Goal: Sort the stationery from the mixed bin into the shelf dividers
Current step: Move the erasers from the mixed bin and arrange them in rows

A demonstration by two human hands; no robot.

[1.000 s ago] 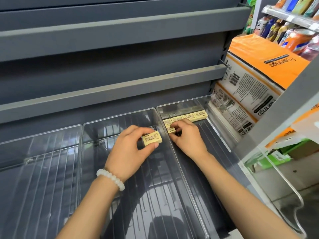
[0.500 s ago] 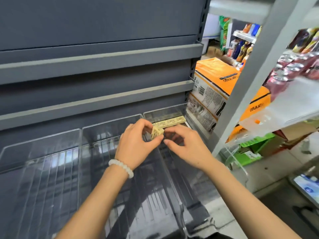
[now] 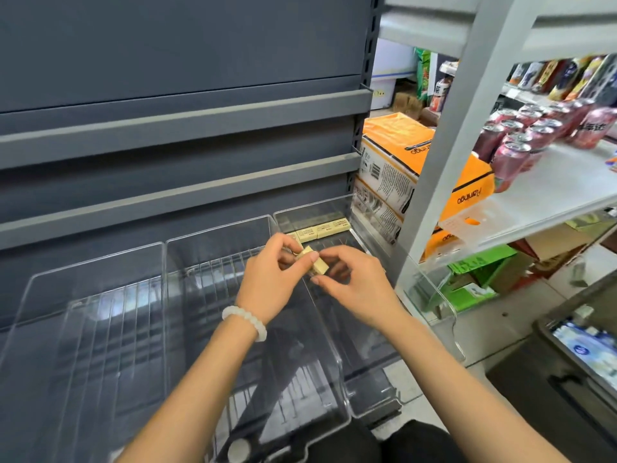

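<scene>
While the left hand (image 3: 270, 279), wearing a white bead bracelet (image 3: 246, 320), pinches a yellow eraser (image 3: 314, 264), the right hand (image 3: 350, 285) closes thumb and forefinger on its other end above the clear divider wall (image 3: 320, 315). Beyond, three more erasers (image 3: 320, 230) lie at the back of the rightmost divider tray (image 3: 359, 240).

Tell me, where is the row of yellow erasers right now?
In the head view, the row of yellow erasers lies along the back wall of the rightmost clear bin, just beyond both hands.

Tilted pale-yellow eraser (image 3: 312, 263) above clear divider (image 3: 330, 332)
</scene>
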